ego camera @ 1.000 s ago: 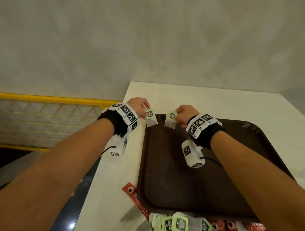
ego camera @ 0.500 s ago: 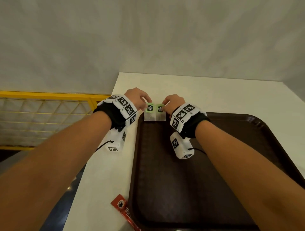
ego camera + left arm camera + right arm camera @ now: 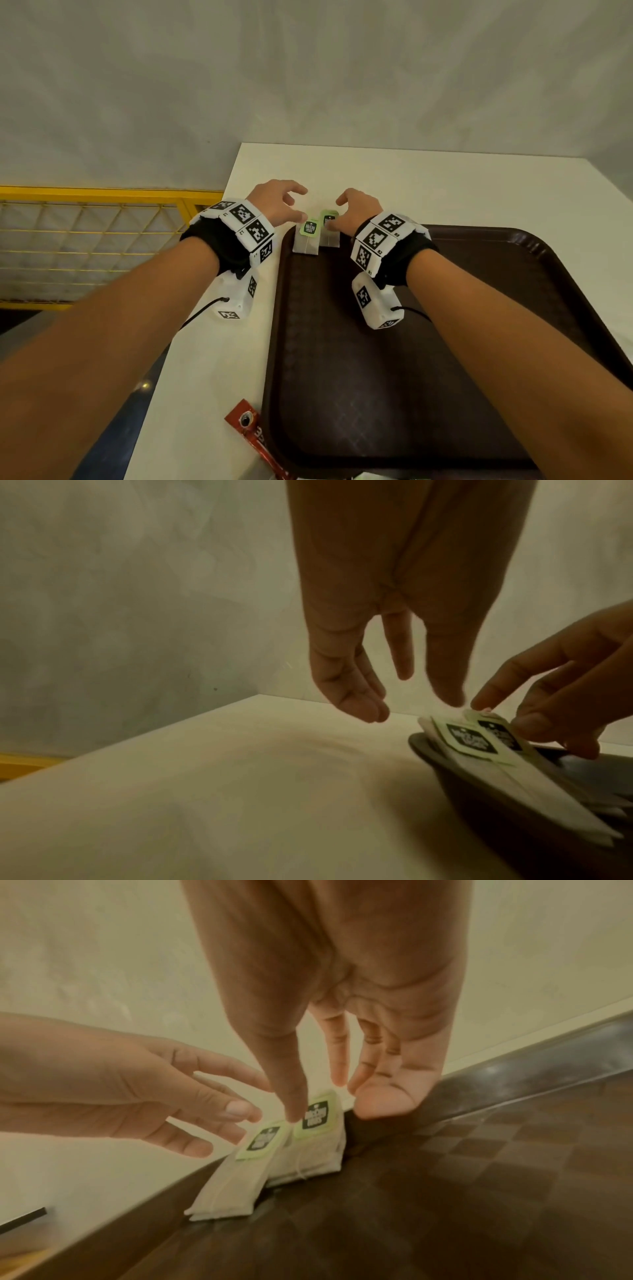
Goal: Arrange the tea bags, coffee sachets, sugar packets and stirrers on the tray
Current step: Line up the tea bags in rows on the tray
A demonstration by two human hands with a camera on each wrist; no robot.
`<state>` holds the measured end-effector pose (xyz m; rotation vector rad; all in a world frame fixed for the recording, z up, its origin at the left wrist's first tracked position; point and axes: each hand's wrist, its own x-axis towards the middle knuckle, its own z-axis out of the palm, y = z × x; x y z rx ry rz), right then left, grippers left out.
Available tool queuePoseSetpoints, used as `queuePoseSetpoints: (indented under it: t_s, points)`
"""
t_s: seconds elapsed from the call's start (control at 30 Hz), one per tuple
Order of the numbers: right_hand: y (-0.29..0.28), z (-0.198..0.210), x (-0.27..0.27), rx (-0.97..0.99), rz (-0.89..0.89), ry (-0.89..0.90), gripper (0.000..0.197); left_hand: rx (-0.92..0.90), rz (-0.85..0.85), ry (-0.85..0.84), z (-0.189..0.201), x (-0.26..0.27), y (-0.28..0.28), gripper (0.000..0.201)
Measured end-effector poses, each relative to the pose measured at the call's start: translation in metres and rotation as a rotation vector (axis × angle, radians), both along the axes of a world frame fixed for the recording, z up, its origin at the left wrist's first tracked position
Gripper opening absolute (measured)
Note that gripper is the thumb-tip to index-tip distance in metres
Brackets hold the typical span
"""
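Note:
Two white tea bags with green tags lie side by side in the far left corner of the brown tray [image 3: 376, 377], their tops leaning on its rim. The left tea bag [image 3: 306, 240] [image 3: 232, 1185] sits just under my left hand [image 3: 301, 204] [image 3: 411, 696], whose fingers are spread and hold nothing. My right hand [image 3: 335, 213] [image 3: 316, 1099] hovers over the right tea bag [image 3: 329, 237] [image 3: 308, 1158] with straight fingers. Its thumb tip touches the tags. The wrist views show both bags free of any grip.
A red sachet [image 3: 251, 431] lies on the white table [image 3: 411, 185] by the tray's near left corner. A yellow mesh railing [image 3: 102, 246] stands left of the table, and a grey wall [image 3: 308, 85] rises behind it. The table's left edge runs close to the tray.
Both hands carried a tea bag each to the tray's far left corner, set them side by side, then let go and spread their fingers.

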<state>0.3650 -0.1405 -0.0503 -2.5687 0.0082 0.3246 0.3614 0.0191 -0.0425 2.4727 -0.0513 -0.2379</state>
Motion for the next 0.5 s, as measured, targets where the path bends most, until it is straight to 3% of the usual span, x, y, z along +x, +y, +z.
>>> queuePoseSetpoints:
  t_s: [0.1, 0.3, 0.5]
  points:
    - [-0.004, -0.005, -0.004, 0.024, 0.008, -0.023, 0.043, 0.061, -0.058, -0.014, -0.003, -0.009, 0.000, 0.061]
    - [-0.003, -0.006, -0.013, -0.036, 0.128, -0.002, 0.045, 0.163, -0.225, -0.008, -0.013, -0.022, -0.010, 0.057]
    - [-0.002, -0.005, -0.010, -0.083, 0.096, 0.013, 0.037, 0.215, -0.181, -0.028, -0.020, -0.016, -0.008, 0.048]
